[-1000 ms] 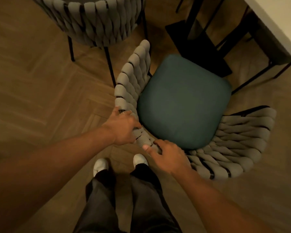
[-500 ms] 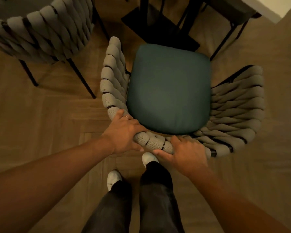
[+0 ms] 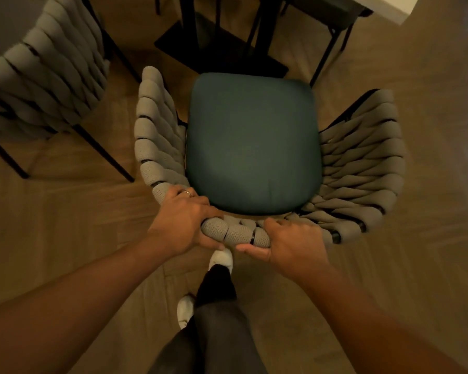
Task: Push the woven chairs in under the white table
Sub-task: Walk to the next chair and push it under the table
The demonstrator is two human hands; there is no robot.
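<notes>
A grey woven chair [image 3: 362, 157] with a dark green seat cushion [image 3: 251, 141] stands right in front of me, its open side facing the white table [image 3: 389, 6] at the top right. My left hand [image 3: 181, 220] grips the top rail of the woven backrest on the left. Close beside it, my right hand [image 3: 289, 244] grips the same rail, thumb under it. A second woven chair [image 3: 46, 76] stands at the upper left.
The table's black base and legs [image 3: 216, 47] sit just beyond the front edge of the cushion. My legs and white shoes [image 3: 222, 260] are directly behind the chair. Wooden herringbone floor [image 3: 65, 225] lies open to the left and right.
The chair has turned to face the table squarely and moved closer to its base. Both hands have stayed on the backrest rail, and I have stepped forward behind it.
</notes>
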